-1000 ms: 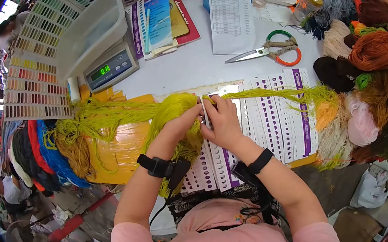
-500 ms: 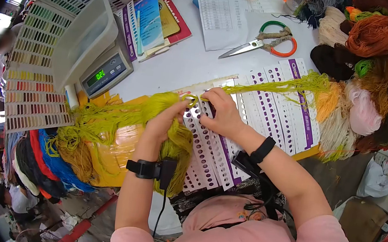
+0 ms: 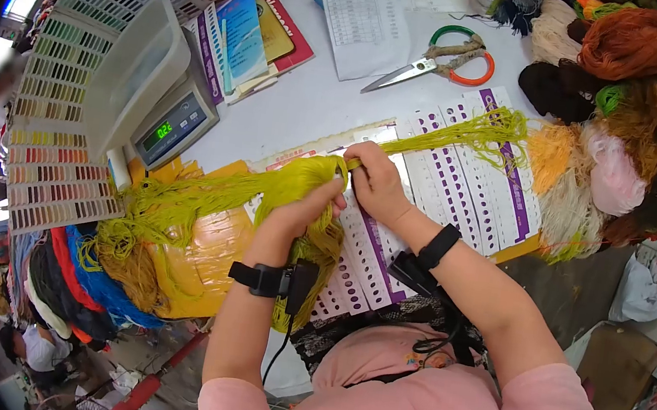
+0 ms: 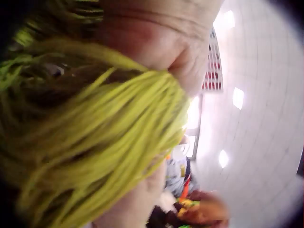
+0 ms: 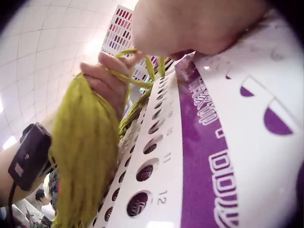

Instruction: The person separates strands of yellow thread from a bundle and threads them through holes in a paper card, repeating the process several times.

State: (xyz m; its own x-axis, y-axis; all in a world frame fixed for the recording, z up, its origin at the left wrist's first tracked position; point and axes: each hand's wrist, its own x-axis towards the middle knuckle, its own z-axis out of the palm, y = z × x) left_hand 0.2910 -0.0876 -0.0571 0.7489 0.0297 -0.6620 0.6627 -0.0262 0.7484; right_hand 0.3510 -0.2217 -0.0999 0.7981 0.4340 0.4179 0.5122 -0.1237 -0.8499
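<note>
While the left hand [image 3: 307, 206] grips the yellow-green yarn [image 3: 298, 184], the right hand [image 3: 380, 189] pinches it just beside, with the fingertips of both hands close together. The thick part of the yarn drapes over the left hand and hangs down on its near side; in the right wrist view, thin strands also run across the fingers of that hand. To the left, loose ends spread over a shiny yellow package [image 3: 213, 260]. To the right, a narrower length stretches over the white and purple punched cards [image 3: 476, 183] and ends in a loose tuft near an orange skein [image 3: 549, 155].

On the far left side of the table [image 3: 291, 109] are a scale [image 3: 177, 125] with lit green digits, partly too small to read, and a pale plastic tray [image 3: 139, 68] at its left. Booklets [image 3: 272, 36] lie to the right of the scale, and a printed sheet [image 3: 361, 23] lies farther right. Scissors [image 3: 438, 63] with 1 green and 1 orange handle loop rest beyond the cards, blades pointing left. A pile of skeins [image 3: 638, 121] in rust, black, pink, cream and green fills the right side. Colour charts [image 3: 68, 104] stand along the left, and blue, red, black and white skeins [image 3: 78, 280] hang at the near left.
</note>
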